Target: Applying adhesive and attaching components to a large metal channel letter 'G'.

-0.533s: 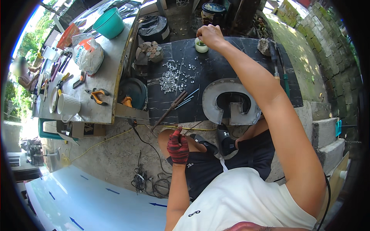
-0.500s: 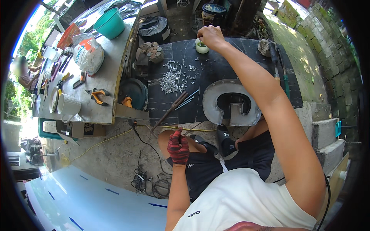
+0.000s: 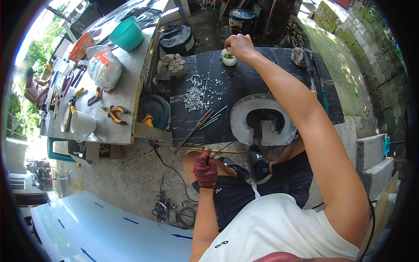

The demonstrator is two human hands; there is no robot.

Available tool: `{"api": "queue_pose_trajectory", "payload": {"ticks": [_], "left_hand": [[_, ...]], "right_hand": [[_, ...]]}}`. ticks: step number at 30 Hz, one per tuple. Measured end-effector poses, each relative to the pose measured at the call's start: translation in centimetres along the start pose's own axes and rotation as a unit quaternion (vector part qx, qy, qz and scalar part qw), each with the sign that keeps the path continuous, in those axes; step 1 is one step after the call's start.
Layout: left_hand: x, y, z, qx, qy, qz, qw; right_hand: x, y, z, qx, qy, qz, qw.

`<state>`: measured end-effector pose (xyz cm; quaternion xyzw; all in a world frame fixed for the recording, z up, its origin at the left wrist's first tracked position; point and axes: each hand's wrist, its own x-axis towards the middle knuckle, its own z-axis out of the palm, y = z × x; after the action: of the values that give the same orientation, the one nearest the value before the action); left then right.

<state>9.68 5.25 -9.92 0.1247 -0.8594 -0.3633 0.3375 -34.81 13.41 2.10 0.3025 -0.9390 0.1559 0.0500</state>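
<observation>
A red-and-black striped glove (image 3: 204,174) covers the left hand (image 3: 207,167); the right hand (image 3: 241,46) is bare. White shirt (image 3: 283,222) with small dark lettering, dark shorts (image 3: 233,198), white drawstring (image 3: 255,189), dark sandals (image 3: 258,165).

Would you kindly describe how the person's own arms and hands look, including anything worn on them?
The left hand wears a red and black streaked glove that ends at the wrist. The right hand is ungloved. The left forearm and right arm are uncovered, with no watch or bracelet visible; the off-white top ends near the right shoulder.
</observation>
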Motion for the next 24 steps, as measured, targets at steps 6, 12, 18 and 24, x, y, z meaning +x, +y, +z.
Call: {"api": "queue_pose_trajectory", "payload": {"ticks": [6,12,18,24], "left_hand": [[-0.3,0.2,0.2,-0.008,-0.031,-0.042,0.999],[0.0,-0.1,0.1,-0.052,-0.005,-0.083,0.995],[-0.1,-0.2,0.8,-0.041,-0.017,-0.066,0.997],[-0.4,-0.2,0.8,-0.045,-0.016,-0.069,0.996]], "right_hand": [[-1.7,0.9,-2.9,0.042,0.089,-0.058,0.993],[-11.4,-2.3,-9.9,0.103,0.063,-0.121,0.985],[-19.7,-2.4,-6.5,0.098,0.002,-0.134,0.986],[-21.2,-2.9,-2.1,0.082,-0.004,-0.130,0.988]]}}
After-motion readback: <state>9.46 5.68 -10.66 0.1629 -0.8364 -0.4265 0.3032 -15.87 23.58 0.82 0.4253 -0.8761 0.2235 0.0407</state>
